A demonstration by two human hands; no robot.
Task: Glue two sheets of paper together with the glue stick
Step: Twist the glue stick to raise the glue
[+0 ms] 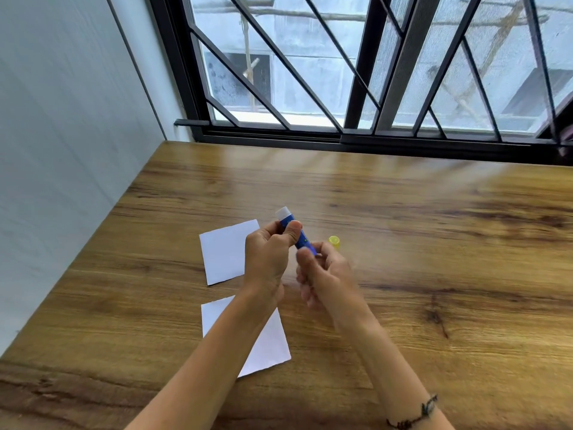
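Fingers [286, 234] of the left hand [269, 259] are curled round the upper barrel of the glue stick [294, 231], with the thumb laid across the blue body. The right hand [325, 274] pinches the lower end of the same barrel between thumb and forefinger; this hand is motion-blurred, so the exact lie of its remaining fingers cannot be told. The glue stick is held above the surface [434, 243], tilted, with its white tip pointing up and away from the person. The tip is uncovered.

A yellow cap [334, 242] sits just beyond the right hand; whether it rests on the surface cannot be told with certainty.

Two white sheets lie flat on the wooden surface. The far sheet [224, 252] lies to the left of the left hand, partly covered by it. The near sheet [266, 346] lies closer to the person, partly hidden under the left forearm. The two sheets are apart and do not overlap.

A dark bracelet [418, 414] circles the right wrist. A barred window [341, 72] stands behind the surface, and a pale wall [62, 119] borders it at left.
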